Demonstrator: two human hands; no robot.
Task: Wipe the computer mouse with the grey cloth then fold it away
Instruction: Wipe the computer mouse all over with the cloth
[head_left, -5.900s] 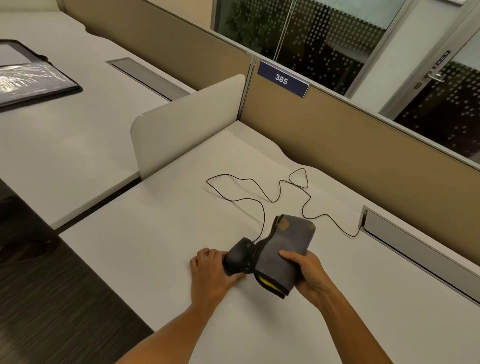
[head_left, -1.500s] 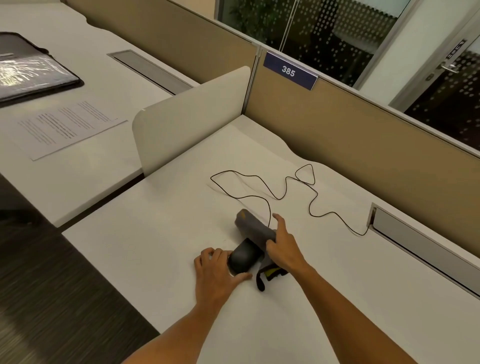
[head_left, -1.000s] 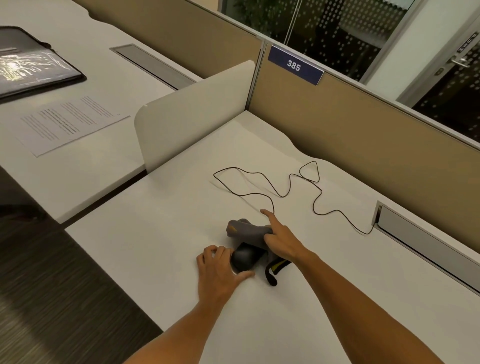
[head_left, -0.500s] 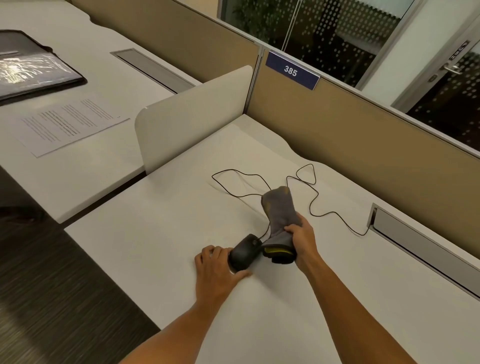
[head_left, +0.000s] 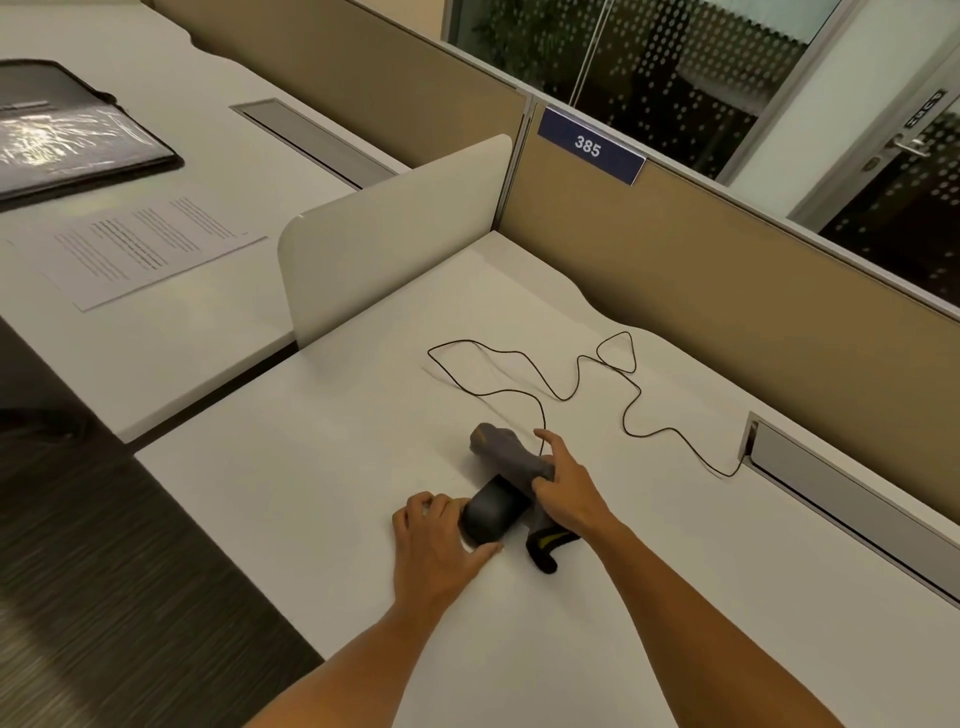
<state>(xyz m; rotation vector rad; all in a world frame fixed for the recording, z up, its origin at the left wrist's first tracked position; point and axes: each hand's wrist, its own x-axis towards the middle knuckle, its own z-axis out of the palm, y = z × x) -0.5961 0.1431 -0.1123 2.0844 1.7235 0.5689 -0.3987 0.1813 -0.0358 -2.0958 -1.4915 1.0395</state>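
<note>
Computer mouse (head_left: 492, 513) sits on the white desk (head_left: 311, 467) near its front edge, cord (head_left: 576, 382) trailing in loops toward the slot at the right. Grey cloth (head_left: 506, 457) lies bunched across the mouse's far end; its dark, yellow-marked corner (head_left: 545, 548) trails onto the desk on the right.

Change — half a second ago the cloth was lifted clear, standing up in the right fist; now it is pressed down on the mouse again. Judged: another wiping pass, folding not yet begun.

Right hand (head_left: 566, 493): loosely curled, thumb and fingers pinching the cloth, index finger stretched forward onto the desk beside the cord.

Left hand (head_left: 436, 540): fairly flat on the desk, fingers against the mouse's left side — bracing, not enclosing it.
</note>
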